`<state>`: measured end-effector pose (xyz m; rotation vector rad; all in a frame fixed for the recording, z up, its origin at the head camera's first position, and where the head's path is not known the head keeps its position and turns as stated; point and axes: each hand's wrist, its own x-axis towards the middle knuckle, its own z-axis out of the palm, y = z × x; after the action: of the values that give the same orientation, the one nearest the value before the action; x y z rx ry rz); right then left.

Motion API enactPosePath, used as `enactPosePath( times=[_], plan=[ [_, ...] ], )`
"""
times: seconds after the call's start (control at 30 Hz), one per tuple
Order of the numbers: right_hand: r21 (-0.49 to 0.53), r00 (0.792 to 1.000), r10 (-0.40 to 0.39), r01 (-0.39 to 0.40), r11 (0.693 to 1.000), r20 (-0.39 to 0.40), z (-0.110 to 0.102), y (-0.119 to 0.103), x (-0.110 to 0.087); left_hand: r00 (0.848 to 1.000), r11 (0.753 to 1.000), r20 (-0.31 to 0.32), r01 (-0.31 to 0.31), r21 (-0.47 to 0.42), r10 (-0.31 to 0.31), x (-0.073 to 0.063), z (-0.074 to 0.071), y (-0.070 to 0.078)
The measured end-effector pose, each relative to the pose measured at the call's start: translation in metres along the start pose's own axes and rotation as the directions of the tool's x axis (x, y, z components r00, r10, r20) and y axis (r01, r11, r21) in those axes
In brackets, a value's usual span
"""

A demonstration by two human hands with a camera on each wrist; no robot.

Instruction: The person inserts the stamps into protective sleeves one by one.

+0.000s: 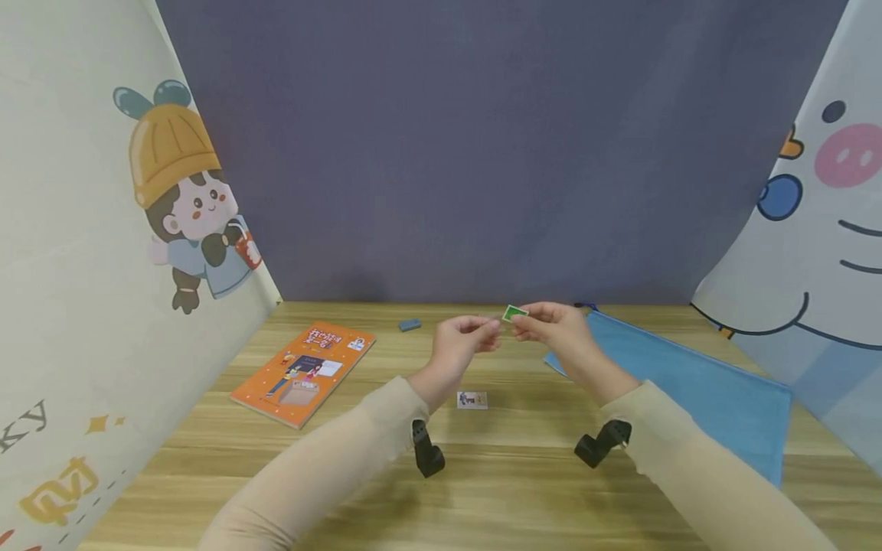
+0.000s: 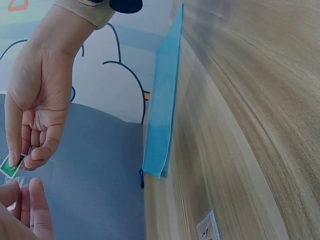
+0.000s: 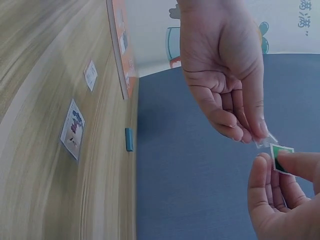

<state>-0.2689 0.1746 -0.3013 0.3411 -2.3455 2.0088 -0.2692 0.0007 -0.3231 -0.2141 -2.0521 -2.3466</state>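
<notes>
My right hand [image 1: 558, 329] pinches a small green stamp [image 1: 514, 313] with a pale border between thumb and fingers. Facing it, my left hand [image 1: 460, 348] pinches a small clear plastic sleeve [image 3: 266, 140], which is hard to make out in the head view. In the right wrist view the sleeve's end is right at the stamp's edge; whether the stamp is partly inside I cannot tell. Both hands are raised above the table. Below them lies a small picture stamp [image 1: 472, 400]; the right wrist view shows two such pieces, a nearer one [image 3: 73, 129] and a farther one [image 3: 90, 75].
An orange book [image 1: 303, 373] lies on the left of the wooden table [image 1: 510, 490]. A small blue-grey block [image 1: 409, 325] is near the back edge. On the right rests a flat blue pouch [image 1: 696, 390]. A dark curtain [image 1: 482, 153] hangs behind the table.
</notes>
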Motion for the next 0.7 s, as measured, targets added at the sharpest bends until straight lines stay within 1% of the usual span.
enactPosePath(
  times=[0.13, 0.3, 0.47, 0.57, 0.7],
  plan=[
    [-0.001, 1.000, 0.010, -0.010, 1.000, 0.000, 0.0009, 0.0001, 0.0002, 1.000, 1.000, 0.004, -0.001, -0.007, 0.001, 0.0008, 0.0000, -0.0002],
    [0.000, 0.999, 0.033, -0.033, 0.999, -0.005, 0.0015, 0.0020, 0.0013, 1.000, 1.000, -0.008, 0.003, -0.002, -0.003, 0.0027, 0.0011, -0.0013],
    [-0.034, 0.998, 0.059, -0.059, 0.998, -0.006, 0.0013, 0.0035, 0.0017, 1.000, 1.000, -0.022, 0.013, -0.002, -0.013, 0.0038, 0.0039, -0.0001],
    [-0.062, 0.997, 0.080, -0.080, 0.995, -0.003, 0.0008, 0.0042, 0.0025, 0.999, 1.000, -0.032, 0.008, 0.002, -0.008, 0.0043, 0.0046, 0.0000],
    [-0.098, 0.995, 0.100, -0.097, 0.990, 0.021, -0.0004, 0.0047, 0.0034, 0.999, 1.000, -0.032, -0.003, 0.018, 0.003, 0.0043, 0.0040, 0.0000]
  ],
)
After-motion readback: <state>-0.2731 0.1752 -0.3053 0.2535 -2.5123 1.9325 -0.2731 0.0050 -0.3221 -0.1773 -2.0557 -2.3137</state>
